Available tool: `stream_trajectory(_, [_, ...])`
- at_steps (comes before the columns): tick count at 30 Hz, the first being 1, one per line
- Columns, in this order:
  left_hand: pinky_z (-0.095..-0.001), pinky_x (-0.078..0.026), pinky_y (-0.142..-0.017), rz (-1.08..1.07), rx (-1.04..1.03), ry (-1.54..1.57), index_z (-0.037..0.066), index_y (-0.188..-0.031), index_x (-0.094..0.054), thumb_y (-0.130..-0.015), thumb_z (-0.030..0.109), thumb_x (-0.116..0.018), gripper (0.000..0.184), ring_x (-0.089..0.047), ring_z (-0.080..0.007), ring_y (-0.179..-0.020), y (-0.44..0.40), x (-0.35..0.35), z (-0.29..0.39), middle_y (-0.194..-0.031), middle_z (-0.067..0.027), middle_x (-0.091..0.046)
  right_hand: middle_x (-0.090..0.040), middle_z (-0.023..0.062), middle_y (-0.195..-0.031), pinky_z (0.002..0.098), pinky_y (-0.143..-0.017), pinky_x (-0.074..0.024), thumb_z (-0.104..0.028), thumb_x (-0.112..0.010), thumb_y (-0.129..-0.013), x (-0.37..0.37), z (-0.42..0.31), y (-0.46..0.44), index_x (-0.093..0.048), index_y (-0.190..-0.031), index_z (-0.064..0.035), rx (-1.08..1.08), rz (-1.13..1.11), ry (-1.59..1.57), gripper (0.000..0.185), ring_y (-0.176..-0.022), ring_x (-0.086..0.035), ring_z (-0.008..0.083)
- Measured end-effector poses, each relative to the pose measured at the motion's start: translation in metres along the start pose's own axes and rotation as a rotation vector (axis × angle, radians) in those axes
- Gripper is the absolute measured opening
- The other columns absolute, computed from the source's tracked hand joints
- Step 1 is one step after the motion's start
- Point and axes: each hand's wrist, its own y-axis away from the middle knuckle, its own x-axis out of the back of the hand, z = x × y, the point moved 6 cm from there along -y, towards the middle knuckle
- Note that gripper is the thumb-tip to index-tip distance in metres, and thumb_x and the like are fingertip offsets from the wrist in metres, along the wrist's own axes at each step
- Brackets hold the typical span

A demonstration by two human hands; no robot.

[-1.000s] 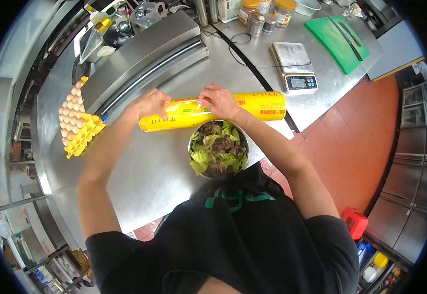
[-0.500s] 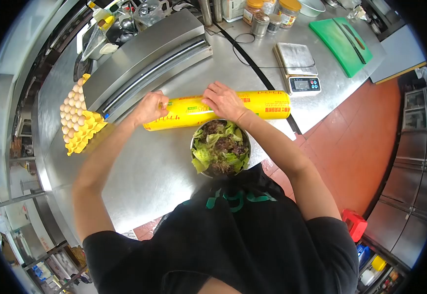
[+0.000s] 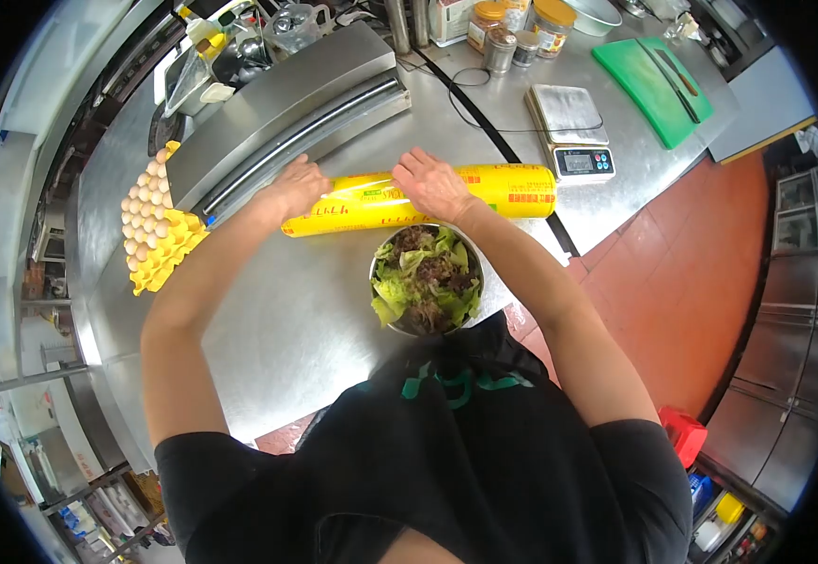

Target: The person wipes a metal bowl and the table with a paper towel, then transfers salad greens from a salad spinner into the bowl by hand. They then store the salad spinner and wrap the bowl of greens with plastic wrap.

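A thick yellow roll of cling film point(image 3: 362, 211) with red print lies across the steel worktop. At its left end my left hand point(image 3: 298, 186) is closed, its fingers curled against the film. My right hand point(image 3: 432, 188) grips the top of the roll near the middle, fingers bent and pressed together on it. What lies under the fingertips of both hands is hidden. Just on my side of the roll stands a round metal bowl point(image 3: 480, 282) filled with green and reddish lettuce leaves point(image 3: 428, 277), close to my body.
Behind my left hand is a long steel unit with a roller point(image 3: 310, 127). Eggs in a yellow tray point(image 3: 169, 246) sit at the left. A digital scale point(image 3: 573, 132), a green cutting board point(image 3: 648, 89) with knives, and several jars point(image 3: 552, 26) stand at the back right.
The roll has turned, its print showing differently, and it lies slightly farther from me. My left hand has shifted a little up and right; my right hand stays on the roll.
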Motion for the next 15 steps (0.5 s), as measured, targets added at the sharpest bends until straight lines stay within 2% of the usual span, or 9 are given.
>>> stream_trajectory(1, [-0.0435,-0.039,-0.089,0.014,0.002,-0.078,0.008,-0.081,-0.067,-0.064,0.01,-0.072,0.018,-0.056,-0.027,-0.101,0.002,-0.002,0.0,-0.089,-0.0099,-0.064,-0.053,0.008,-0.086,0.0359,-0.076,-0.0484,-0.017,-0.054,-0.081,0.001,-0.001,0.001,-0.052,-0.085,-0.0072,0.014,0.007,0.001,0.011,-0.089,-0.054,0.0247])
stream_trajectory(5, [-0.0417,-0.039,-0.09,0.045,-0.046,-0.214,0.008,-0.082,-0.067,-0.064,0.011,-0.072,0.019,-0.054,-0.0266,-0.1,0.008,0.003,0.007,-0.089,-0.0093,-0.063,-0.053,0.0086,-0.089,0.0372,-0.079,-0.0463,-0.018,-0.054,-0.08,0.002,-0.003,0.002,-0.053,-0.086,-0.0072,0.024,0.012,0.009,0.012,-0.091,-0.052,0.025])
stream_trajectory(7, [-0.0387,-0.04,-0.088,0.076,-0.158,-0.094,0.007,-0.082,-0.066,-0.061,0.013,-0.075,0.024,-0.053,-0.0252,-0.097,0.021,0.015,0.018,-0.087,-0.0078,-0.062,-0.052,0.0087,-0.09,0.0373,-0.079,-0.0459,-0.018,-0.053,-0.08,0.001,-0.002,0.002,-0.053,-0.086,-0.0073,0.028,-0.023,0.025,0.012,-0.092,-0.052,0.0251])
stream_trajectory(10, [-0.0366,-0.04,-0.087,0.055,-0.159,0.014,0.007,-0.085,-0.066,-0.058,0.016,-0.079,0.031,-0.052,-0.0244,-0.095,0.032,0.018,0.021,-0.084,-0.0067,-0.061,-0.052,0.0082,-0.09,0.0368,-0.079,-0.0457,-0.02,-0.054,-0.083,0.001,-0.001,0.002,-0.053,-0.086,-0.0071,0.045,-0.044,0.041,0.014,-0.091,-0.052,0.0251])
stream_trajectory(12, [-0.0382,-0.042,-0.086,0.021,-0.137,0.031,0.005,-0.087,-0.064,-0.057,0.017,-0.08,0.035,-0.054,-0.0256,-0.097,0.028,0.011,0.016,-0.087,-0.0085,-0.063,-0.052,0.0077,-0.09,0.0364,-0.078,-0.046,-0.022,-0.056,-0.086,0.0,-0.003,0.003,-0.053,-0.085,-0.0069,0.067,-0.033,0.038,0.016,-0.09,-0.051,0.025])
stream_trajectory(14, [-0.0409,-0.045,-0.083,-0.052,0.098,0.057,0.003,-0.088,-0.065,-0.059,0.015,-0.079,0.035,-0.056,-0.0282,-0.101,0.021,0.005,0.003,-0.09,-0.0115,-0.064,-0.052,0.0078,-0.09,0.0363,-0.078,-0.0461,-0.022,-0.056,-0.086,-0.002,-0.003,0.002,-0.053,-0.085,-0.0065,0.061,-0.061,0.054,0.016,-0.091,-0.051,0.0251])
stream_trajectory(15, [-0.0409,-0.045,-0.083,-0.047,0.095,0.06,0.003,-0.088,-0.065,-0.059,0.015,-0.079,0.035,-0.056,-0.0282,-0.101,0.016,0.005,0.003,-0.09,-0.0115,-0.064,-0.052,0.0078,-0.09,0.0363,-0.078,-0.0461,-0.022,-0.056,-0.086,-0.003,-0.001,0.002,-0.053,-0.085,-0.0065,0.061,-0.065,0.059,0.016,-0.091,-0.051,0.0251])
